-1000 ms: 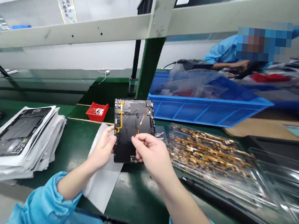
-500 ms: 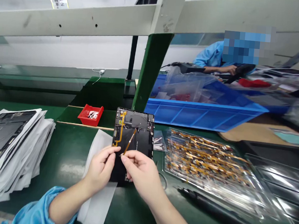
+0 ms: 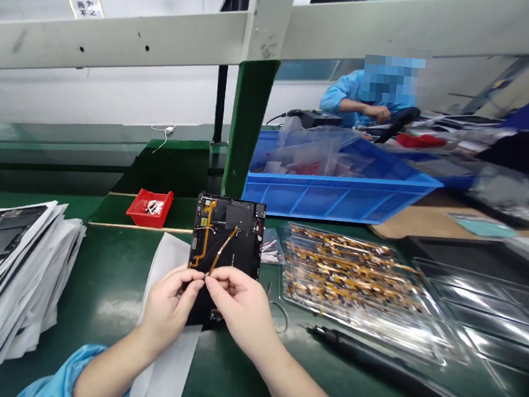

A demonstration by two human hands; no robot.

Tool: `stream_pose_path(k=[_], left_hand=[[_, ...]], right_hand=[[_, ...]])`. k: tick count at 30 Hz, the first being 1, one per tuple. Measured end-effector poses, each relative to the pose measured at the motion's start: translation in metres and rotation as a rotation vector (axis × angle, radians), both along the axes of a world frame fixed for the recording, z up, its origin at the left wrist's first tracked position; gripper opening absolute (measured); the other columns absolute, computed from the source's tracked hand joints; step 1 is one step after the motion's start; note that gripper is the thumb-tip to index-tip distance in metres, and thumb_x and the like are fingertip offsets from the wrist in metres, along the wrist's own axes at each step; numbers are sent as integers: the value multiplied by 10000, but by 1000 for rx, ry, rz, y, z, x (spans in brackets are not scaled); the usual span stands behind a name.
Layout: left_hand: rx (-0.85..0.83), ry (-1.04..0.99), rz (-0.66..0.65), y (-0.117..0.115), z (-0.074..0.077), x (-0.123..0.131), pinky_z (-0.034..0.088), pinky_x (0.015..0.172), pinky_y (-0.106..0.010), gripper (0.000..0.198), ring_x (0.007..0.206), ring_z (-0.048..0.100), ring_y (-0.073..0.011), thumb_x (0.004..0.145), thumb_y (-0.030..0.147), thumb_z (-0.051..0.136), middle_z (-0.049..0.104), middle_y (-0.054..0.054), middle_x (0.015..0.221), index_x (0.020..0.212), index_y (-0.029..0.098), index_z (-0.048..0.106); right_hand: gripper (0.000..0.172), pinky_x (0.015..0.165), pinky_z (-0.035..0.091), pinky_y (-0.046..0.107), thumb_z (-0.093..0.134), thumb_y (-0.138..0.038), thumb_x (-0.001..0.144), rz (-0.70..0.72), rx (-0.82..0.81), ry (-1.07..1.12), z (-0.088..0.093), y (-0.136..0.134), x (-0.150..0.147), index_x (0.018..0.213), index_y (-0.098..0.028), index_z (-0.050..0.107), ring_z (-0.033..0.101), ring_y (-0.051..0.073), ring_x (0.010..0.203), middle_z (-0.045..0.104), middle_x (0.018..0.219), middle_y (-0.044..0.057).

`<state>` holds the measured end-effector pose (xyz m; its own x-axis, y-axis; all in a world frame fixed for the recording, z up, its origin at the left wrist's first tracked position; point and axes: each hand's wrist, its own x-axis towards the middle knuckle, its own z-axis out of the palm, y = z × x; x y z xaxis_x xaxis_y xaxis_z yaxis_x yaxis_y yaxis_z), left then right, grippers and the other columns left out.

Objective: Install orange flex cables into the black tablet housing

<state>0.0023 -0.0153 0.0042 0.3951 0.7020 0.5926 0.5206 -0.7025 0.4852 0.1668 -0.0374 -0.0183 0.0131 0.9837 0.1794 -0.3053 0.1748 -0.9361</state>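
Note:
A dark, flat device housing [image 3: 240, 264] with electronics inside lies open in front of me, an orange flex cable [image 3: 206, 233] running down its left side. Over its middle slants a second, loose orange flex cable [image 3: 224, 250]. Thumb and forefinger of my right hand [image 3: 239, 301] pinch the lower end of this strip. My left hand [image 3: 169, 301] meets it there, its thumb and forefinger closed on the same end. The tip of the strip is hidden between the fingers. White paper [image 3: 164, 363] lies beneath the housing's left side.
Paper-interleaved panels [image 3: 16, 282] are stacked at left. A red bin [image 3: 150, 209] holds small white pieces. At right lie a clear tray [image 3: 354, 280] of flex cables and a black pen-shaped tool [image 3: 370, 365]. Behind stand a blue crate [image 3: 329, 198], a green post [image 3: 247, 129] and a co-worker [image 3: 347, 94].
My left fingertips have closed together and come up to the right hand's at the cable end. The view has turned a little to the right.

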Motion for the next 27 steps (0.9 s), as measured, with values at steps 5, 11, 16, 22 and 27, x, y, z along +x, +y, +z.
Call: stream_pose_path(k=[5, 11, 16, 22, 27], left_hand=[[4, 38, -6, -1, 3, 1, 522, 801, -147, 124, 891, 654, -59, 993, 173, 580, 668, 36, 957, 1043, 240, 671], [85, 83, -12, -1, 6, 1, 516, 837, -133, 139, 939, 660, -57, 981, 148, 587, 685, 42, 984, 1053, 236, 667], [80, 90, -26, -1, 7, 1, 510, 830, -123, 146, 928, 656, -51, 981, 142, 586, 686, 44, 987, 1059, 238, 665], [-51, 35, -29, -2, 5, -2, 502, 964, -141, 243, 1089, 652, -65, 993, 161, 574, 687, 40, 1158, 1176, 287, 672], [-240, -15, -116, -2, 2, -8, 418, 1117, -151, 490, 1281, 574, -77, 972, 68, 489, 624, 44, 1358, 1366, 329, 619]], right_hand=[[410, 531, 334, 174, 595, -485, 833, 4, -7, -14, -1, -1, -1, 862, -78, 637, 415, 75, 585, 509, 665, 24], [347, 552, 356, 182, 579, -426, 841, -50, 19, -92, -1, 0, 3, 852, -88, 658, 436, 80, 580, 519, 646, 15], [337, 595, 403, 186, 555, -419, 886, 10, 24, -146, -2, 0, 7, 859, -105, 674, 512, 92, 632, 619, 738, 39], [359, 562, 355, 188, 538, -447, 908, -1, 20, -190, -2, 0, 10, 820, -115, 641, 448, 83, 606, 563, 677, 12], [345, 512, 338, 196, 530, -452, 904, 20, -66, -234, -2, 1, 18, 822, -132, 627, 463, 83, 534, 511, 620, -9]])
